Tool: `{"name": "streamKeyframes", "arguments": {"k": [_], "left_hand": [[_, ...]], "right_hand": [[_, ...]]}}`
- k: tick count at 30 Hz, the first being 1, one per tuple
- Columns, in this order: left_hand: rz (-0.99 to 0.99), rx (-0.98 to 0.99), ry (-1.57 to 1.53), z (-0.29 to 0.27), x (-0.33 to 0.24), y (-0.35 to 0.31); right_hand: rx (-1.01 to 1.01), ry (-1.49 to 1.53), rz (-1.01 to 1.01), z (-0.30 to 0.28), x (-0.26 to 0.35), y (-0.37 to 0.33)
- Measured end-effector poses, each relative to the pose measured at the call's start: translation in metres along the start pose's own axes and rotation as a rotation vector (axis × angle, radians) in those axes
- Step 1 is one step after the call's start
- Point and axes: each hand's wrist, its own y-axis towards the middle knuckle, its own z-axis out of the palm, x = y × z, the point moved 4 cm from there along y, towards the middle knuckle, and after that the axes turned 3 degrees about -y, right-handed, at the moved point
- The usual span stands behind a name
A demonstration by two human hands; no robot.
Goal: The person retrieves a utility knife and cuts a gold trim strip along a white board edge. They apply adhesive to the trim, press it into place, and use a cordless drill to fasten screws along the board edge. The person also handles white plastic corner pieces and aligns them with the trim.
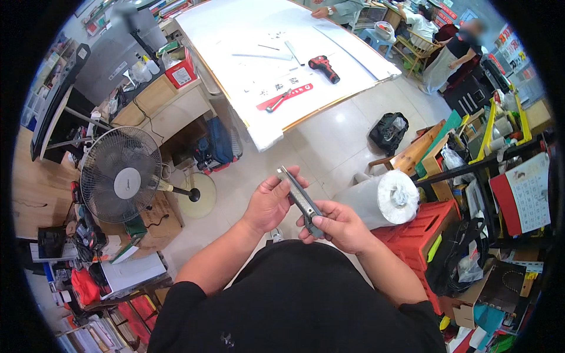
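I have one knife between my two hands, held in front of my black shirt, over the floor and short of the table. The table carries one drill, red and black, one red strip and one small tool lying across the strip, with several thin offcuts beyond them. I count one fan to my left, one red box near the table's left side, one black bag on the floor, and one white roll just beside one red crate at my right. Three other people show at the far end: one hand at the table's edge, one seated person, one standing person.

My left forearm slants in from lower left; my left hand grips the knife's far end, thumb on top, fingers curled around it. My right forearm comes from lower right, elbow bent; my right hand is closed on the near end, thumb laid along the top, fingers underneath. The knife tilts, far end to the left, near end to the right.
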Motion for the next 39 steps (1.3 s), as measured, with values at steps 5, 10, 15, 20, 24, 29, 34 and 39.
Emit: {"name": "streamKeyframes", "arguments": {"k": [5, 10, 15, 20, 24, 29, 34, 39], "left_hand": [[-0.004, 0.029, -0.030, -0.030, -0.019, 0.024], [-0.108, -0.070, 0.049, -0.056, -0.027, 0.062], [-0.177, -0.153, 0.373, -0.095, -0.058, 0.113], [-0.150, -0.591, 0.421, -0.175, -0.107, 0.136], [-0.066, -0.924, 0.424, -0.231, -0.141, 0.136], [-0.043, -0.971, 0.421, -0.295, -0.198, 0.176], [-0.074, -0.997, 0.553, -0.378, -0.262, 0.252], [-0.112, -0.961, 0.741, -0.436, -0.312, 0.317]], "right_hand": [[-0.098, -0.082, 0.037, -0.006, 0.000, 0.051], [-0.184, -0.159, 0.152, -0.033, 0.013, 0.106], [-0.072, -0.081, 0.053, -0.057, 0.029, 0.190], [-0.099, -0.152, 0.066, -0.094, 0.060, 0.283], [-0.141, -0.099, 0.180, -0.105, 0.082, 0.340], [-0.242, -0.092, 0.222, -0.096, 0.101, 0.409], [-0.343, 0.029, 0.224, -0.080, 0.098, 0.477], [-0.367, 0.164, 0.188, -0.061, 0.095, 0.531]]}}
